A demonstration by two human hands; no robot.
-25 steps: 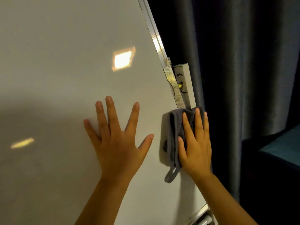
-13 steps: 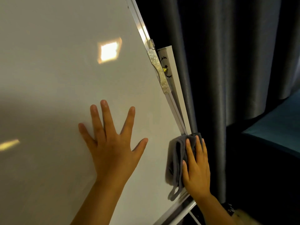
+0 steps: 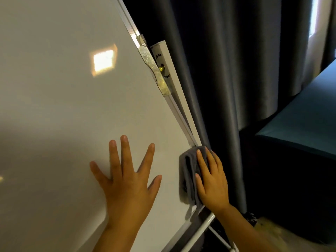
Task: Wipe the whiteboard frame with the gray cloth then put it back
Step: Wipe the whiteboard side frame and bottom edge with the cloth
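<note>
A large whiteboard (image 3: 63,106) fills the left of the view, tilted. Its silver frame (image 3: 179,113) runs diagonally down the right edge, with a patch of clear tape on it. My right hand (image 3: 211,180) presses the folded gray cloth (image 3: 188,171) flat against the lower part of that right frame edge, near the bottom corner. My left hand (image 3: 127,180) lies flat on the board surface with fingers spread, holding nothing.
A white stand post (image 3: 166,68) with a brass screw sits behind the frame. Dark gray curtains (image 3: 236,70) hang right behind the board. A teal-covered surface (image 3: 300,124) lies at the right. White stand legs (image 3: 205,228) show at the bottom.
My right hand has slid the cloth down the right frame edge from beside the stand post to near the bottom corner. My left hand stays flat on the board.
</note>
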